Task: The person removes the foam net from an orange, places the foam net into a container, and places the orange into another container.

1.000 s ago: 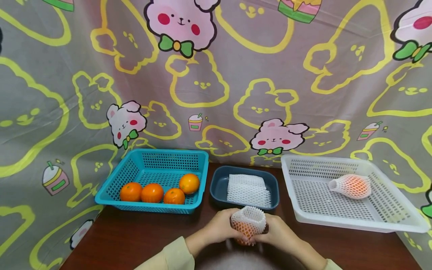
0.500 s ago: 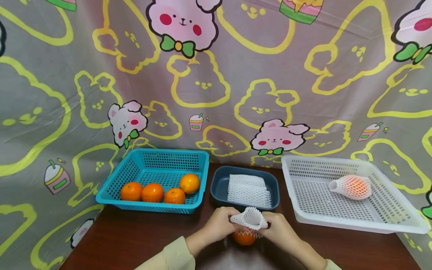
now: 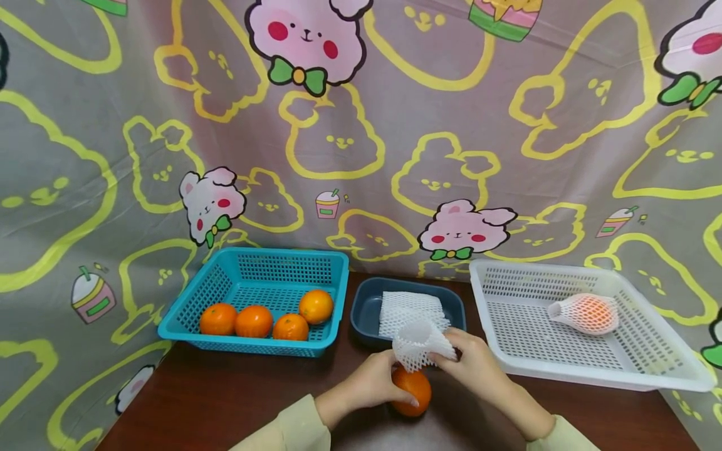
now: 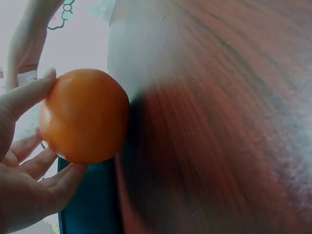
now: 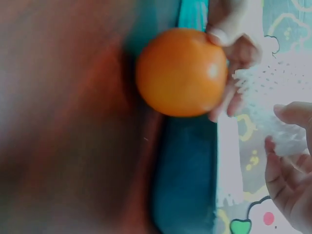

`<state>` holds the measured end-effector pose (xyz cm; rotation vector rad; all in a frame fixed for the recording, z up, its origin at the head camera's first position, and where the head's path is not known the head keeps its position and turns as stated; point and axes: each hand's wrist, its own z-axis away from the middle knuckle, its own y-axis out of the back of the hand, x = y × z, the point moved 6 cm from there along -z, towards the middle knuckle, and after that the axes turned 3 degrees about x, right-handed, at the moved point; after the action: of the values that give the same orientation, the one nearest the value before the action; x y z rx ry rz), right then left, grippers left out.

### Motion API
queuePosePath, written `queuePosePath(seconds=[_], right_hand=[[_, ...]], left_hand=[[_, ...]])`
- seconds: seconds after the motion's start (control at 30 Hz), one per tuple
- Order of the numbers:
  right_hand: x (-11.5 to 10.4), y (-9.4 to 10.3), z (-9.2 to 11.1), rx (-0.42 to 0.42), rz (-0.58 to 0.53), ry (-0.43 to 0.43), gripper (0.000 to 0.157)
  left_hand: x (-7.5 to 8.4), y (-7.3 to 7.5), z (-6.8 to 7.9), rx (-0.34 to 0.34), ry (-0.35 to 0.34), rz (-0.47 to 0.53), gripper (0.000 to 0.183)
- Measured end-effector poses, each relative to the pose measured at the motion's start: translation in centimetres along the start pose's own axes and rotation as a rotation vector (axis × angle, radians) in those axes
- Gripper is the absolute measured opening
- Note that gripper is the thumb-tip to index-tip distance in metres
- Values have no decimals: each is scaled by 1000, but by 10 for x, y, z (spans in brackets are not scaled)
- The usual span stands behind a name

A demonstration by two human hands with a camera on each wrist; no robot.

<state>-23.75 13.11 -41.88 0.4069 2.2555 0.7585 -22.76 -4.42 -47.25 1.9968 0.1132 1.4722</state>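
Note:
My left hand (image 3: pixel 369 381) grips a bare orange (image 3: pixel 413 391) low over the table, thumb on its near side. In the left wrist view the fingers curve around one side of the same orange (image 4: pixel 87 117). Just above the fruit, a white foam net sleeve (image 3: pixel 416 347) with a wide open mouth hangs from my right hand (image 3: pixel 479 363), which pinches its right side. The right wrist view shows that sleeve (image 5: pixel 273 92) as a pale blur by the right thumb, apart from the orange (image 5: pixel 180 73).
A teal basket (image 3: pixel 248 347) with several oranges stands at the left. Behind the hands, a dark blue tray (image 3: pixel 366 294) holds flat foam nets (image 3: pixel 408 307). At the right, a white basket (image 3: pixel 519 341) contains one net-wrapped orange (image 3: pixel 595 313). A patterned cloth (image 3: pixel 361 156) hangs behind.
The foam net, earlier around the orange and held by both hands, has come up off it. My left hand now grips the orange, while my right has risen with the net.

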Motion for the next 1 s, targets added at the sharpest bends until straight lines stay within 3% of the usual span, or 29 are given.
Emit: queuePosePath(seconds=[0.23,0.63,0.77,1.0], right_hand=[[1,12,-27,81,67,42,25],[18,0,-56,164,237,132,36],[22,-5,-66,154,332,165,42],[40,-22,-78,55,482,121,43]], left_hand=[[1,-2,-3,-89,11,-43,38],[4,-5,-5,-113,2,-127,27],[5,-4,-6,-121,-22,-134,27],[4,-3,-5,-129,-42,-124,29]])
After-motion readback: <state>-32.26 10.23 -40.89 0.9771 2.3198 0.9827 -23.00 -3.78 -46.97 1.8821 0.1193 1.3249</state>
